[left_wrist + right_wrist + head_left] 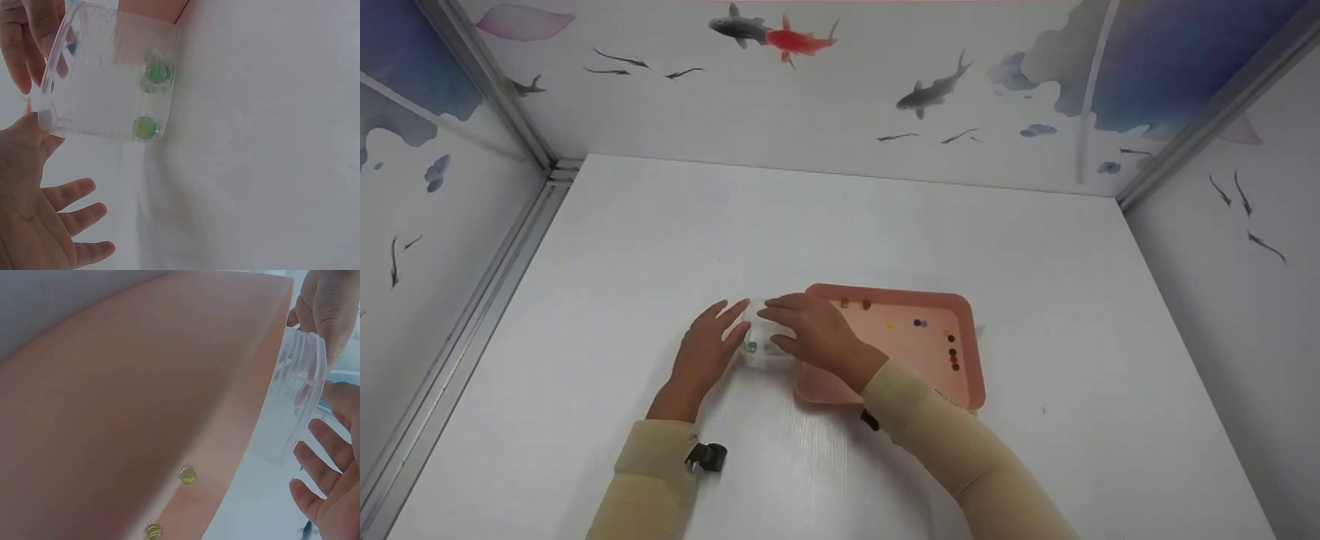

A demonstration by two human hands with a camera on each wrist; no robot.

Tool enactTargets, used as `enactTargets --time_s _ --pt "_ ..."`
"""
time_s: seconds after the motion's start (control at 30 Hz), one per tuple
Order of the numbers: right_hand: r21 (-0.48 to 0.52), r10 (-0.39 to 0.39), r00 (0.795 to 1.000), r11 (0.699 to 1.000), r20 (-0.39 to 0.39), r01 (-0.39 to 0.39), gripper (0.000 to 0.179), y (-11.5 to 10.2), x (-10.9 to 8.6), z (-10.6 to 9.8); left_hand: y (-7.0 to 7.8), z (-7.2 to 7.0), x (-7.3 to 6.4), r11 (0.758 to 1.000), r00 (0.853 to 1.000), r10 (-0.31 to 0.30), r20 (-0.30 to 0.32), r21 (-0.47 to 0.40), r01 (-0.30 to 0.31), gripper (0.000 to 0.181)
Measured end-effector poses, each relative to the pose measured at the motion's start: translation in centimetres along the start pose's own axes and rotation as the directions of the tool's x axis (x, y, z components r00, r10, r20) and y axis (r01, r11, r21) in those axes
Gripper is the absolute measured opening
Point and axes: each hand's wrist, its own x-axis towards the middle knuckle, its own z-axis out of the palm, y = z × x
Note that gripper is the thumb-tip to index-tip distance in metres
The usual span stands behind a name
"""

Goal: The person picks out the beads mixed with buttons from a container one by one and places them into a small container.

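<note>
In the head view my left hand [706, 345] is at the left side of a clear plastic container [769, 361]. The left wrist view shows its thumb and forefinger pinching the container's rim, with the other fingers spread. Inside lie a green marble [157, 73], a green and yellow marble [145, 128] and paler ones. Over the container's right side reaches my right hand [817, 330], fingers extended and held apart. Its fingertips hang at the container's mouth, and nothing shows in its grasp. Part of the container is hidden under this hand.
A pink tray [976, 360] stands right beside the container, under the right forearm. Amber marbles [867, 305] lie along its far side, dark blue ones [917, 322] near the middle, and several dark ones [952, 352] by its right wall. Fish-printed panels [840, 105] enclose the white table [825, 232].
</note>
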Motion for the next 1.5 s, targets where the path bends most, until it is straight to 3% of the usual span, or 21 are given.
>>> enactTargets --time_s 0.27,0.53,0.73,1.3,1.5 --pt "-0.074 -0.002 1.000 0.997 -0.013 0.001 0.054 0.0 -0.4 -0.1 -0.1 0.0 0.0 1.000 1.000 -0.010 0.010 -0.002 0.010 0.049" --pt "-0.104 0.066 0.996 0.993 0.061 -0.059 0.069 0.0 -0.8 -0.9 0.0 0.1 -0.1 1.000 1.000 -0.022 0.006 0.021 0.022 0.049" --pt "-0.137 0.104 0.992 0.986 0.069 -0.094 0.076 0.4 -1.4 -1.2 0.1 0.1 -0.1 0.999 1.000 -0.030 0.007 0.015 0.030 0.049" --pt "-0.162 0.156 0.987 0.976 0.048 -0.146 0.078 2.2 -2.7 -2.8 0.0 0.2 0.1 0.999 1.000 -0.024 0.002 0.025 0.024 0.049" --pt "-0.136 0.199 0.977 0.973 0.075 -0.188 0.077 2.9 -3.0 -3.5 0.0 0.2 0.1 0.999 1.000 -0.008 -0.004 0.032 0.008 0.048"
